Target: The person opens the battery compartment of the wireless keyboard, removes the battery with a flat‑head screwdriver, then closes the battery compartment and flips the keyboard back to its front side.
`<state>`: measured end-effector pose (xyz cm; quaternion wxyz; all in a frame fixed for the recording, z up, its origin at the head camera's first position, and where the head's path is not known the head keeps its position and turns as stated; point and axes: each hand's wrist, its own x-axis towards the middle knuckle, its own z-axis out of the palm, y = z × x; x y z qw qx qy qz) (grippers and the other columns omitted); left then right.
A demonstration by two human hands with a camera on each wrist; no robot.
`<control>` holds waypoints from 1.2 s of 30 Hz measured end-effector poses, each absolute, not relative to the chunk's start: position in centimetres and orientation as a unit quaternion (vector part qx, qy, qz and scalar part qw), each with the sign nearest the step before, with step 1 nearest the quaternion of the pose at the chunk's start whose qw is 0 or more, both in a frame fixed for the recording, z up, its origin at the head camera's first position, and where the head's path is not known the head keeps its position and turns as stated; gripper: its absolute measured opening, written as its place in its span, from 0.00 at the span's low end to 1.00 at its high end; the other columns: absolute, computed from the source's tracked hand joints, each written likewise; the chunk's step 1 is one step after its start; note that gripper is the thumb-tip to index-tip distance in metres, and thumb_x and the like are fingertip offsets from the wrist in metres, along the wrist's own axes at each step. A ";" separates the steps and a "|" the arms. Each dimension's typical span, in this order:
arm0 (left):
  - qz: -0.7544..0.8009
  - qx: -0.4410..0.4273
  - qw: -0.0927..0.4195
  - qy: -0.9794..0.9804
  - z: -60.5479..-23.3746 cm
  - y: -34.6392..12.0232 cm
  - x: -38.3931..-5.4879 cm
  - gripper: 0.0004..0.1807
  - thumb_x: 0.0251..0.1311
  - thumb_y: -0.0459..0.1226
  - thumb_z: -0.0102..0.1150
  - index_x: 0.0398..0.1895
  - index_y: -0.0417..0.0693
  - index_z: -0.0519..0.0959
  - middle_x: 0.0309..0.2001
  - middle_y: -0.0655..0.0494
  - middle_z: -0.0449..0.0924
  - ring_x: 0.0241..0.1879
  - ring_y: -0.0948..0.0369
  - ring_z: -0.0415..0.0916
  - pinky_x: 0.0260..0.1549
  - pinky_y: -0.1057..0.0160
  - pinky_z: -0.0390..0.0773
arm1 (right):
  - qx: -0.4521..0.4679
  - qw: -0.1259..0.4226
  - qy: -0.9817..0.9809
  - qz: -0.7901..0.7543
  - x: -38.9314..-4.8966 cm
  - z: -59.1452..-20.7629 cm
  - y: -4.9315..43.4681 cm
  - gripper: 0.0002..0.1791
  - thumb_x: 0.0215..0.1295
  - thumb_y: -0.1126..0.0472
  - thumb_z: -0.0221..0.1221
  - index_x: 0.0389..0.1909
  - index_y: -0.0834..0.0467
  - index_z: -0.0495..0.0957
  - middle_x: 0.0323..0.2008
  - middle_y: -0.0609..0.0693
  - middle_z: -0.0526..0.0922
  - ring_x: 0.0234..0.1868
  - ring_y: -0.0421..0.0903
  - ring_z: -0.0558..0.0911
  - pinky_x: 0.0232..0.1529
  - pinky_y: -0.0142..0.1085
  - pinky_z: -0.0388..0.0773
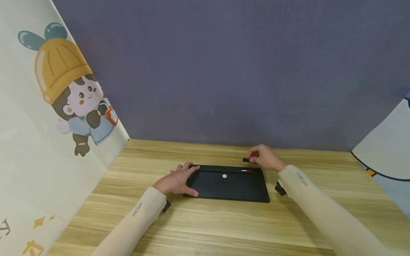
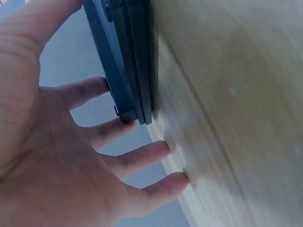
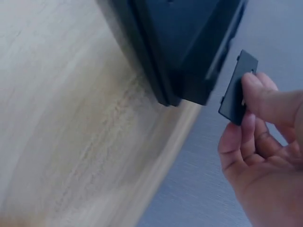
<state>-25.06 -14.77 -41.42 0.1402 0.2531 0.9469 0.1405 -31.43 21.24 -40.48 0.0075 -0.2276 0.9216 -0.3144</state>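
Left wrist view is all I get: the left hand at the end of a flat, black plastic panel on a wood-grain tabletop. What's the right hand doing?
Observer: The right hand is pinching a small, flat, black plastic cover.
Operator: Is that cover touching the black plastic panel?
Observer: No, the right wrist view shows a gap between the two.
Operator: Anything bright along the panel's far edge?
Observer: Yes, the head view shows a slim red-and-white strip toward the right end of that edge; it is too small there to say what it is.
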 end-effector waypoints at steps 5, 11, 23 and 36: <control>0.141 0.249 0.142 0.947 -41.4 -14.8 -25.0 0.54 0.46 0.60 0.67 0.75 0.60 0.51 0.72 0.47 0.45 0.68 0.41 0.47 0.56 0.32 0.52 | -0.217 0.007 0.925 -0.312 -32.3 -41.1 21.1 0.04 0.55 0.72 0.65 0.31 0.62 0.83 0.27 0.49 0.83 0.29 0.44 0.80 0.34 0.41 0.77; 0.146 0.252 0.144 0.946 -41.1 -14.7 -25.0 0.53 0.47 0.59 0.67 0.75 0.59 0.51 0.72 0.47 0.45 0.68 0.40 0.47 0.56 0.31 0.52 | -0.200 0.018 0.929 -0.311 -33.2 -41.8 21.2 0.03 0.54 0.72 0.65 0.29 0.62 0.85 0.31 0.51 0.84 0.32 0.47 0.81 0.37 0.44 0.77; 0.140 0.251 0.145 0.947 -41.2 -14.7 -25.1 0.53 0.47 0.59 0.67 0.75 0.60 0.51 0.72 0.47 0.44 0.68 0.40 0.46 0.57 0.32 0.52 | -0.198 0.030 0.923 -0.329 -34.8 -43.4 21.5 0.10 0.55 0.72 0.65 0.39 0.64 0.85 0.37 0.56 0.84 0.36 0.49 0.81 0.38 0.42 0.77; 0.138 0.252 0.143 0.947 -41.3 -14.8 -25.0 0.53 0.47 0.60 0.66 0.75 0.60 0.51 0.73 0.47 0.44 0.68 0.40 0.45 0.56 0.32 0.52 | -0.226 0.032 0.919 -0.322 -34.3 -43.5 22.2 0.10 0.61 0.71 0.60 0.43 0.62 0.84 0.42 0.57 0.82 0.44 0.54 0.79 0.43 0.47 0.76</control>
